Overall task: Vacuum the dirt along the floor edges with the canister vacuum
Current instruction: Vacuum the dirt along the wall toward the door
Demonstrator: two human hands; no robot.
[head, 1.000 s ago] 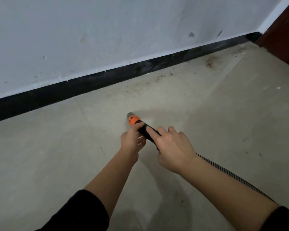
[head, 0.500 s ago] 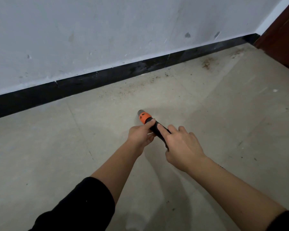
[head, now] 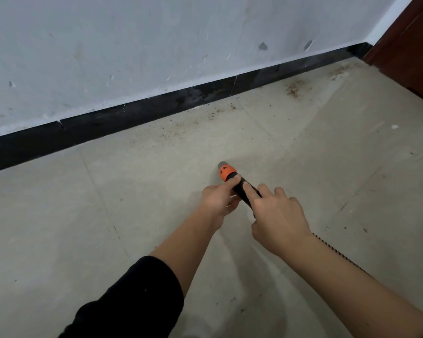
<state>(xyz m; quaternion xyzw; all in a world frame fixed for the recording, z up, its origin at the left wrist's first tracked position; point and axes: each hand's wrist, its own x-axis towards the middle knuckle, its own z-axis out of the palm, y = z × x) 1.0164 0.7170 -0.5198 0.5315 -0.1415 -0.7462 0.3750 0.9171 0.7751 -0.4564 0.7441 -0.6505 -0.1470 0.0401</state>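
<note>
Orange-collared, one black vacuum hose handle [head: 232,178] points at the black baseboard [head: 132,118], well short of it. Two hands are on it: the left hand [head: 217,198] curls its fingers round, the right hand [head: 276,215] grips behind with its forefinger straight on top. Two rusty dirt patches [head: 294,87] lie along the floor edge.

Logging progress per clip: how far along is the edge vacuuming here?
Done: the left stretch beside the baseboard looks dirt-free. In hand: left hand and right hand grip the hose nozzle, short of the wall. Left: brown dirt along the baseboard toward the door.
</note>
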